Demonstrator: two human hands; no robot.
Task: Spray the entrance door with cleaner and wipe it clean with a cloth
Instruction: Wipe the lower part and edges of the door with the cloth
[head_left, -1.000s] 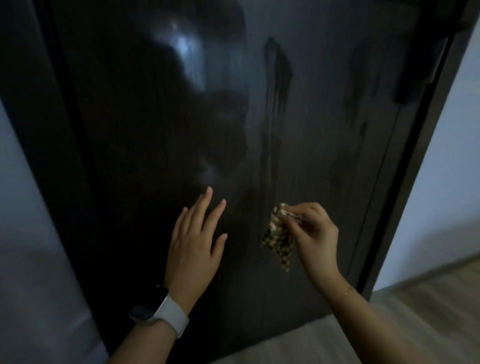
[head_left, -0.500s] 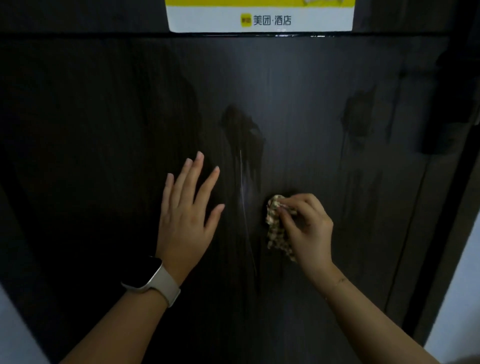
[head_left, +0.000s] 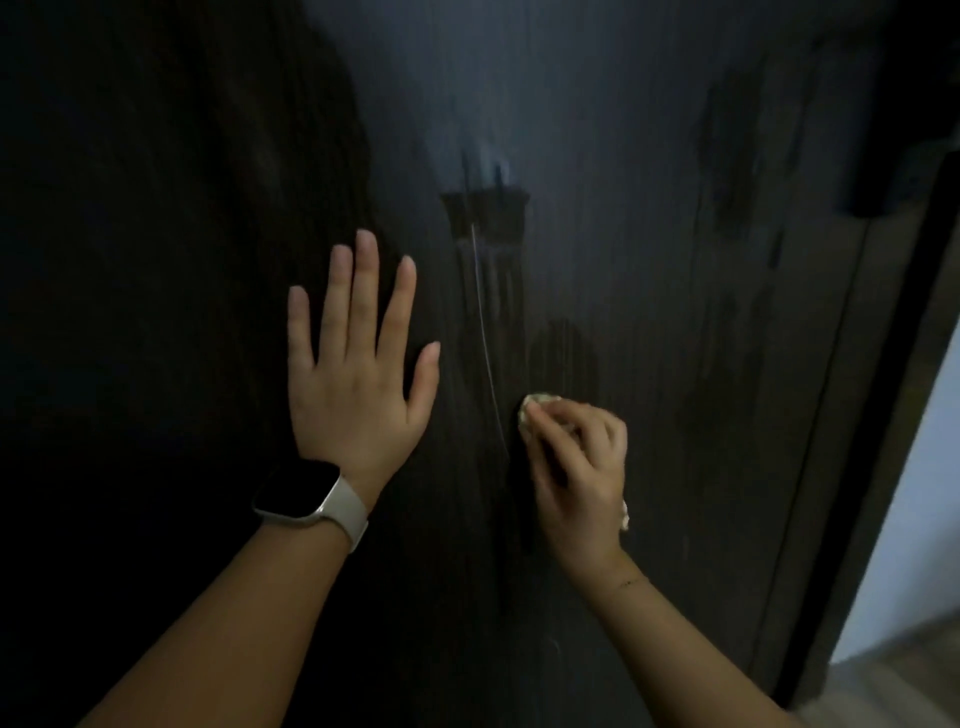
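Door (head_left: 623, 130): dark, wood-grained, dimly lit; wet streaks and darker damp patches ran down its middle and right side, with one thin bright drip line between the hands. Cloth (head_left: 537, 404): pale, bunched small, pressed to the door; only its top edge and a scrap below the palm showed. Right hand (head_left: 579, 467): fingers (head_left: 566, 418) curled round the cloth. Left hand (head_left: 358, 374): flat on the door, fingers straight and spread, holding nothing. Watch (head_left: 311, 496): on the left wrist, pale strap.
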